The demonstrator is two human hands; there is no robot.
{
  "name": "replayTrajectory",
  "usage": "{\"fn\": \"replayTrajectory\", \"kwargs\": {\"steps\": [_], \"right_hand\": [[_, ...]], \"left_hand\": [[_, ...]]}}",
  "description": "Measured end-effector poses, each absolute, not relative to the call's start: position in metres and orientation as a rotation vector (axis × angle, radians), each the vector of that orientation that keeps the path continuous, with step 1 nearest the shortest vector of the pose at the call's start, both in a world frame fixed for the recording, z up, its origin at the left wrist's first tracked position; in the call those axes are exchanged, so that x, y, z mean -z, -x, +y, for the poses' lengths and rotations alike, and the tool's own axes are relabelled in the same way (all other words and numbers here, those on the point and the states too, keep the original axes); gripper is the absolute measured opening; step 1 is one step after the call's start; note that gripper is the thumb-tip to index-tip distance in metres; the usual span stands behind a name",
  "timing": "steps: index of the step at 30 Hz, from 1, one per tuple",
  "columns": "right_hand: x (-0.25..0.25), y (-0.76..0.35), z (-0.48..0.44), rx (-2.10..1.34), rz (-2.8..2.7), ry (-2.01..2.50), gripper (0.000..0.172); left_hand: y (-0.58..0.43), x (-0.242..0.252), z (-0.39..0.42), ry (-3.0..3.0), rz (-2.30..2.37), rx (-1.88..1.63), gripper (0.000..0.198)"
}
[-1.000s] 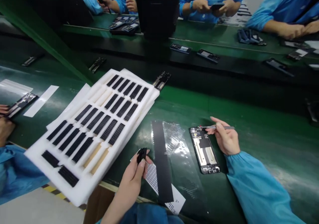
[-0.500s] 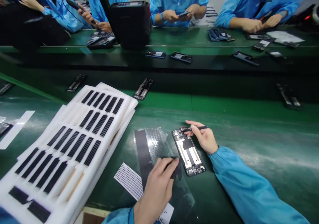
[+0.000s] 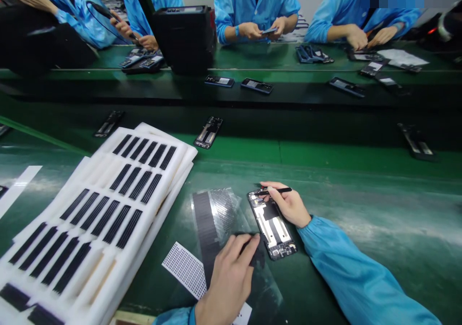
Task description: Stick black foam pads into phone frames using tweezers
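Far to the left of the opened phone (image 3: 272,225) lies a stack of white foam trays (image 3: 169,180), the top one bearing rows of black strips. Nearer the phone, on its left and lower down, a white perforated sheet (image 3: 183,268) lies flat on the green bench (image 3: 361,190). Just left of the phone, a crinkled clear film (image 3: 225,204) carries a long black strip (image 3: 204,221).

The left hand (image 3: 231,279) comes in from below the phone, palm down. Its fingers are stretched almost flat and closed round nothing, and their tips press on a small dark piece (image 3: 257,257) touching the phone's lower left edge.

The phone lies flat on the bench, back open and insides showing, tilted a little with its top to the left.

The right hand (image 3: 290,207) rests against the phone's upper right corner. Its thumb and fingers are pinched shut on a thin dark tool (image 3: 279,190), whose tip points left over the phone's top edge.

Beyond the phone, a second open phone (image 3: 208,132) lies on the belt, and people in blue sleeves work at the far bench.
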State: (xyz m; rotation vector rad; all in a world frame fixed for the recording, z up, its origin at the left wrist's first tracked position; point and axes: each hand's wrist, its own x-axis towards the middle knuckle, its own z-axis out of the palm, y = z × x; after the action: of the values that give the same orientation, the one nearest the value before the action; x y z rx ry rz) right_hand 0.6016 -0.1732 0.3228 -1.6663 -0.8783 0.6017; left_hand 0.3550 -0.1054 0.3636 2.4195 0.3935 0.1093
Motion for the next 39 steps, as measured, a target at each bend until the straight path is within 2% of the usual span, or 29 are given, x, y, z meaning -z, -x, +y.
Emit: {"fn": "replayTrajectory", "kwargs": {"steps": [3, 9, 12, 17, 30, 39], "right_hand": [[-0.324, -0.601, -0.174, -0.571, -0.896, 1.677, 0.051], [-0.326, -0.598, -0.181, -0.449, -1.161, 1.621, 0.029], [-0.324, -0.609, -0.182, -0.405, -0.897, 1.595, 0.034], [-0.319, -0.65, -0.184, -0.423, -0.324, 1.42, 0.054], [-0.32, -0.66, -0.183, -0.573, -0.292, 1.314, 0.062], [-0.322, -0.661, -0.183, -0.583, -0.304, 1.32, 0.062]], "left_hand": [[-0.352, -0.365, -0.104, -2.436, 0.418, -0.093, 0.07], [-0.354, -0.37, -0.105, -2.533, 0.404, -0.059, 0.074], [-0.362, -0.372, -0.115, -2.643, 0.307, -0.008, 0.075], [-0.386, -0.362, -0.14, -2.742, 0.073, -0.002, 0.07], [-0.401, -0.349, -0.149, -2.796, -0.007, 0.07, 0.068], [-0.398, -0.341, -0.146, -2.675, -0.043, -0.037, 0.071]]}}
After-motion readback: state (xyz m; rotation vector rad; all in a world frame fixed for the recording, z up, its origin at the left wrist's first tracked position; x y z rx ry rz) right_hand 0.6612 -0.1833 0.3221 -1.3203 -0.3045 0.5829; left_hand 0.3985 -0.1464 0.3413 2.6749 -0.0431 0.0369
